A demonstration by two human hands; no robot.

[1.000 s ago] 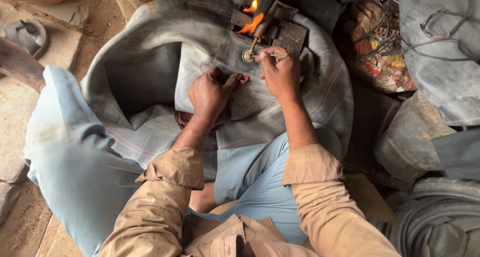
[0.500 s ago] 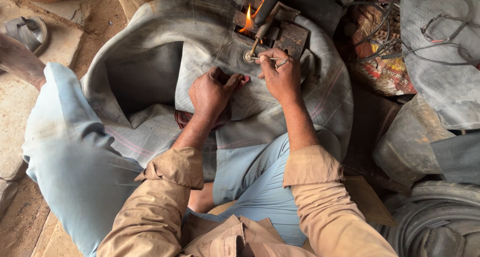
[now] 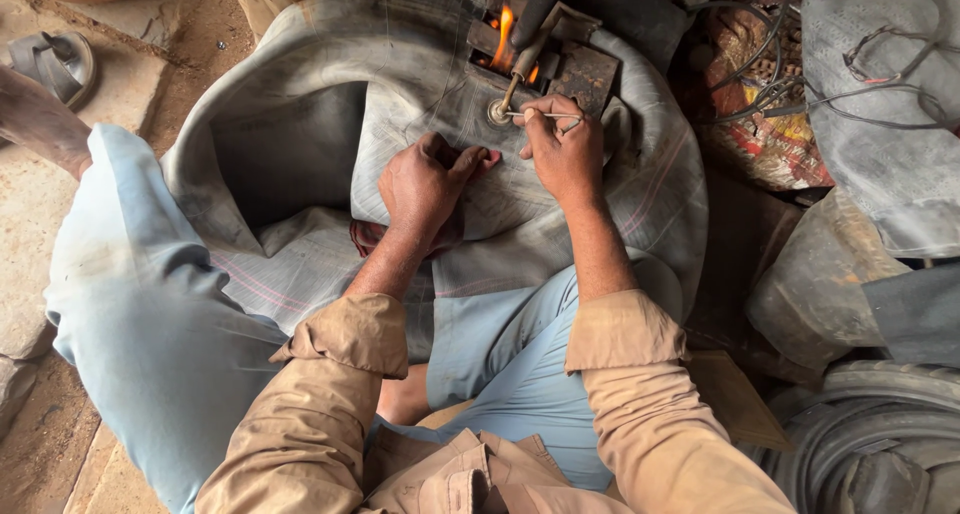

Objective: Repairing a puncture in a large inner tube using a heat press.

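A big grey rubber inner tube [image 3: 300,144] lies folded over my lap. My left hand [image 3: 425,182] presses flat on it, over a dark red cloth [image 3: 372,236]. My right hand [image 3: 562,146] pinches a thin metal rod [image 3: 535,116] whose tip touches the round metal valve base [image 3: 497,113] on the tube. A valve stem [image 3: 520,69] rises from that base toward a small rusty metal press [image 3: 575,69]. An orange flame [image 3: 503,29] burns just behind the valve.
A sandal [image 3: 55,62] lies on the stone floor at the left. Tangled wires [image 3: 790,74] and more grey tubes [image 3: 880,124] pile up at the right. A tyre [image 3: 870,434] sits at the lower right, beside a flat board [image 3: 735,399].
The flame has shifted and flickered behind the valve. Both hands stay in nearly the same place on the tube.
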